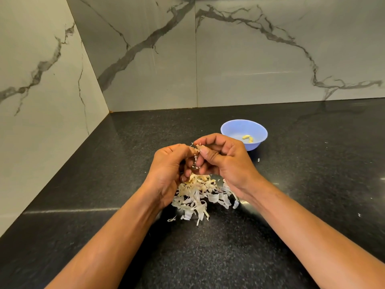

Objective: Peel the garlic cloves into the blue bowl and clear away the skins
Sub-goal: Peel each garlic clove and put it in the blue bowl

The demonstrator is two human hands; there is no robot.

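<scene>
Dark speckled stone forms the counter (83, 205), glossy enough to carry a long pale streak of light across its left side and a fainter one by the right forearm. It runs back into a corner where two walls (270, 59) meet, both clad in large pale grey marble-look slabs with dark veins; a thin vertical joint splits the rear wall, and the left wall slants away towards the near edge.

Near the middle of the counter lies a loose heap of papery skins (200, 197), white to straw-coloured, with a few strips trailing towards the viewer. Stray flecks sit apart on the stone to the right.

Above the heap, the left hand (168, 170) and right hand (223, 157) meet with fingers curled, pinching between their fingertips a small garlic clove (196, 150) with wisps of skin sticking out; the clove itself is mostly hidden by the fingers. Both forearms reach in from the lower corners.

Behind the right hand and just to its right stands the bowl (231, 127), blue, upright, partly covered by the knuckles. Inside it lie a couple of peeled cloves (248, 138), pale yellow, on the bottom.
</scene>
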